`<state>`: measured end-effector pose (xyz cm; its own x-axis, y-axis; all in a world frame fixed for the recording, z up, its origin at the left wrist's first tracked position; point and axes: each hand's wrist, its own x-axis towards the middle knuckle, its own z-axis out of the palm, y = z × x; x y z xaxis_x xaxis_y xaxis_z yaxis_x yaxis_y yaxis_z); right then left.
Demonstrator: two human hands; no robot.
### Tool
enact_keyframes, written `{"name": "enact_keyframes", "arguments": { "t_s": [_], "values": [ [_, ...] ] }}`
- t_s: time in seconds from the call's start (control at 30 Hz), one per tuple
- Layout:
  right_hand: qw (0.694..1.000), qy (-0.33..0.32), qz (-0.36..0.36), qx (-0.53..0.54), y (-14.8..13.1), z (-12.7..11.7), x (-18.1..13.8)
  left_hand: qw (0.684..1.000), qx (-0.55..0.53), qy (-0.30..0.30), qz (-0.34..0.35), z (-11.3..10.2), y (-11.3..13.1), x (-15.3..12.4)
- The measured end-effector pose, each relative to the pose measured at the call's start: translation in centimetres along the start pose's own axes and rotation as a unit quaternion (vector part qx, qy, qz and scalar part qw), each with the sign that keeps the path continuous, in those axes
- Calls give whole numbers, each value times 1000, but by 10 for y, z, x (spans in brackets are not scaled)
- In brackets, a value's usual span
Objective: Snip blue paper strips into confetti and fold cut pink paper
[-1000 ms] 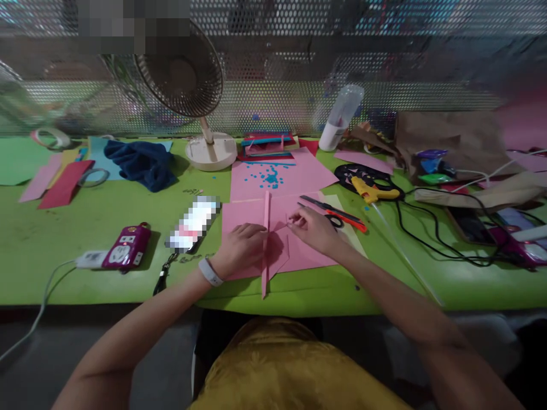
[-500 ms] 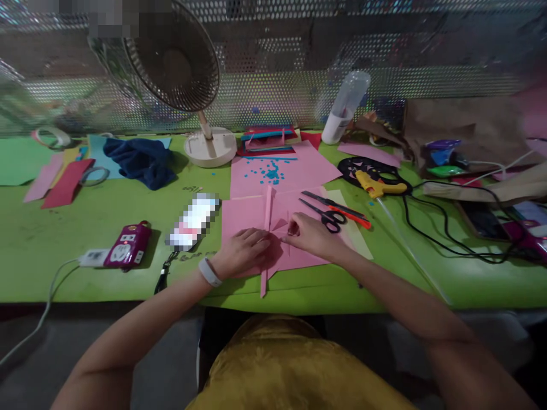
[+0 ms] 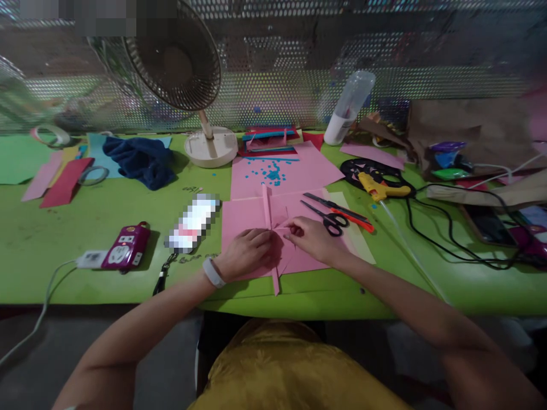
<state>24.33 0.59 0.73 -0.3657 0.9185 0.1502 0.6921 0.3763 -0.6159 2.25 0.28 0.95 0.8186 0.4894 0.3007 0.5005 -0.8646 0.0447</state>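
My left hand (image 3: pixel 248 250) is closed over the middle of a folded pink paper strip (image 3: pixel 266 210), pinning it against the pink paper sheet (image 3: pixel 235 213). The strip's lower end (image 3: pixel 276 283) sticks out below my fingers, past the sheet's near edge. My right hand (image 3: pixel 310 238) pinches a thin pink flap (image 3: pixel 282 229) just right of the strip, between thumb and forefinger. How the flap joins the strip is partly hidden by my left fingers. Beside my right hand lie black-handled scissors (image 3: pixel 335 223) and an orange-and-black cutter (image 3: pixel 352 218).
Blue paper bits (image 3: pixel 273 172) are scattered on another pink sheet behind. A yellow glue gun (image 3: pixel 380 187) with a black cord lies right. A phone (image 3: pixel 193 222) and a purple power adapter (image 3: pixel 128 247) are left; a fan (image 3: pixel 209 149) and a bottle (image 3: pixel 339 128) stand behind.
The pink strip has turned slightly, its lower end swinging right and its upper end left. My right hand has shifted a little, still pinching the flap; my left hand stays on the strip.
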Motion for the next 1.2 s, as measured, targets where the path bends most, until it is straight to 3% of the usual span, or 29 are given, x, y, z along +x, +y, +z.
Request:
{"name": "enact_keyframes", "arguments": {
  "t_s": [0.1,0.23,0.33,0.53,0.83,0.93,1.07,1.2],
  "values": [
    [987,23,-130,-97,2,-1,-6,1000,-7,-6,-5,1,0,-1],
    [928,-8,-254,-271,0,-5,-14,1000,-16,-2,-5,3,0,-2],
    [900,-17,-289,-326,-2,-8,-16,1000,-19,10,-1,3,0,-2],
    [884,-5,-326,-335,-1,-7,-16,999,-26,25,4,0,-1,1],
    [895,-44,-313,-315,0,-11,-15,998,-56,6,-21,-4,-1,4],
    [925,-33,-275,-259,5,-7,-15,997,-72,5,-25,-3,-2,2],
    [976,45,-159,-141,11,1,-10,997,-65,9,-26,-3,-3,2],
    [988,51,-125,-69,14,2,-4,998,-60,10,-29,-4,-3,3]
  ]
}}
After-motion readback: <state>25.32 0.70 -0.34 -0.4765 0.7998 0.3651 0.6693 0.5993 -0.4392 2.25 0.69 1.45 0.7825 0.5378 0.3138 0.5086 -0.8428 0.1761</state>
